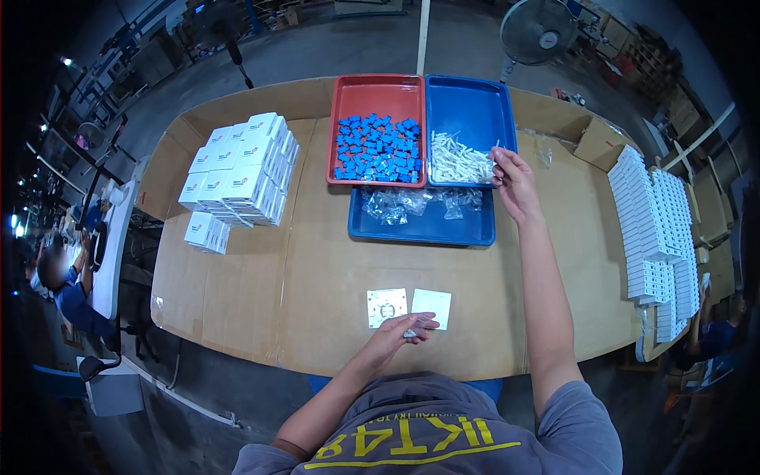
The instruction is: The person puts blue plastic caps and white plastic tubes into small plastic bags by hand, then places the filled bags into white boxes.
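My right hand (514, 182) is raised at the right edge of a blue tray (469, 95), its fingers pinching a small white stick-like piece (497, 146). In that tray lies a heap of similar white pieces (459, 162). Near the table's front edge, my left hand (400, 332) is curled palm up around a small whitish piece (410, 333); its exact kind is too small to tell. Just beyond that hand lie two flat white squares. The left square plate (375, 315) has a ring-shaped middle; the right square (432, 302) looks plain and is partly covered by my fingertips.
A red tray (380, 95) holds many blue plastic pieces (376, 146). Below it, another blue tray (419, 231) contains clear plastic bags (388, 207). White boxes (237, 170) are stacked at left, white block-like units (653, 229) at right. A co-worker (75, 293) sits far left.
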{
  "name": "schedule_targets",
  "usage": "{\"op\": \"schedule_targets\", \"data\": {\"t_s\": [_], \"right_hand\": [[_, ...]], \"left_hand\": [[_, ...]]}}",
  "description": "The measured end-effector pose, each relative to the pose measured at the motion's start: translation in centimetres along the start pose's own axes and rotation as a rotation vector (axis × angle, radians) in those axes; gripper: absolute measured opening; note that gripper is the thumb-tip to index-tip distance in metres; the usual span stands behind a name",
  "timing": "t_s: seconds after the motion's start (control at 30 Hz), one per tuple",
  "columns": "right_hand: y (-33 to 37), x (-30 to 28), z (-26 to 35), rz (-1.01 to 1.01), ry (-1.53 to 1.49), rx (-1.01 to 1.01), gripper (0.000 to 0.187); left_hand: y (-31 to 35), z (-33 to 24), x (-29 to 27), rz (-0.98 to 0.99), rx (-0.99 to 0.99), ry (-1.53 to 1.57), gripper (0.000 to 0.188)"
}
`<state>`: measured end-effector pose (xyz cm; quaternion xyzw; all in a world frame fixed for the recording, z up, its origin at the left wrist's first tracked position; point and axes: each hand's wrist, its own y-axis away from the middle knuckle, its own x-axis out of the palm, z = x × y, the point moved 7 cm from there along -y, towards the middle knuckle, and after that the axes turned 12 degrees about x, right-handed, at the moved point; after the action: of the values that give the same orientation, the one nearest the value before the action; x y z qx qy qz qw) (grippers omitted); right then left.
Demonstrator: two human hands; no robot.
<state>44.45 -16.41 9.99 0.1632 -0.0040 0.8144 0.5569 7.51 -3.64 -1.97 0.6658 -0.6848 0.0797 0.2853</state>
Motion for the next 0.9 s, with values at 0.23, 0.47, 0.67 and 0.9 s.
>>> {"op": "schedule_targets", "data": {"t_s": [0.23, 0.47, 0.67, 0.9], "right_hand": [[4.2, 2.1, 0.1, 0.266, -0.398, 0.039, 0.021], [7.3, 2.3, -2.7, 0.207, -0.323, 0.098, 0.029], [12.7, 2.9, -9.4, 0.087, 0.114, 0.253, 0.019], [18.2, 5.3, -13.4, 0.228, 0.184, 0.355, 0.011]], "left_hand": [[-0.1, 0.1, -0.3, -0.016, 0.031, 0.087, 0.046], [0.4, 0.5, -0.3, 0.001, 0.060, 0.223, 0.050], [-0.8, 0.5, -1.3, -0.094, 0.055, 0.440, 0.050], [-1.0, 1.3, -2.1, -0.120, 0.032, 0.517, 0.050]]}}
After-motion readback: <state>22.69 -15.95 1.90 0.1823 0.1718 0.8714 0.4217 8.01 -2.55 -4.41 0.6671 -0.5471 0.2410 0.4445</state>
